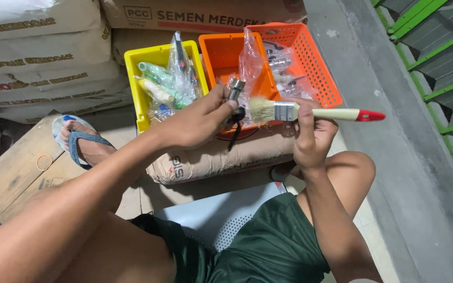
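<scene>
My left hand (pixel 200 119) grips a small metal fitting (pixel 235 89) with a black piece hanging below it. My right hand (pixel 313 137) holds a paintbrush (pixel 310 112) level; it has a cream handle, a red tip and pale bristles that point left, close to the fitting. Both hands are raised above a brown sack (pixel 213 157). A yellow bin (pixel 138 84) behind holds greenish plastic-wrapped parts. An orange bin (pixel 221 52) and an orange mesh basket (pixel 315 63) hold bagged metal fittings.
Stacked cement sacks (pixel 43 57) fill the back left. My foot in a blue sandal (pixel 82 144) rests on flattened cardboard (pixel 17 173). A grey concrete floor (pixel 394 157) runs along the right, beside green metal bars (pixel 441 68). I sit on a white perforated seat (pixel 221 220).
</scene>
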